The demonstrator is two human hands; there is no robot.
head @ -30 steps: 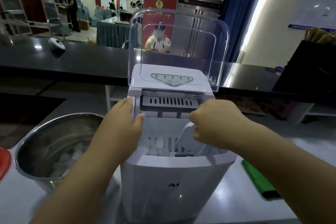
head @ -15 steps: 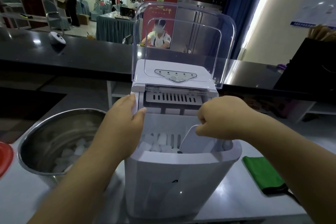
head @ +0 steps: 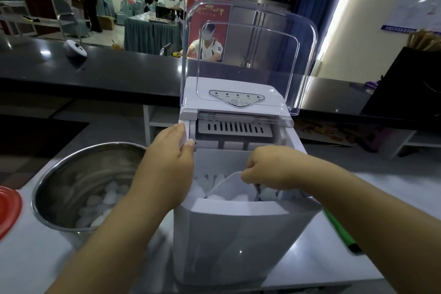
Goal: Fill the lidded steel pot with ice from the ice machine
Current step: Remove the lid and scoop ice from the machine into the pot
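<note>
Steel pot (head: 71,186): uncovered, just left of your ice machine (head: 241,234), some ice (head: 100,203) in its bottom; your left hand (head: 167,169) grips the machine's left edge; your right hand (head: 272,167), fingers curled, holds a white scoop (head: 229,186) inside the bin.

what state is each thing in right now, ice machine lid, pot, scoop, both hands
ice machine lid: flipped up, open
ice machine: bin holds ice
steel pot: uncovered, partly filled with ice
scoop: down in the bin, ice in it
left hand: fingers curled on the machine's left edge
right hand: gripping the scoop
green cloth: lying on the counter, right of the machine
</note>
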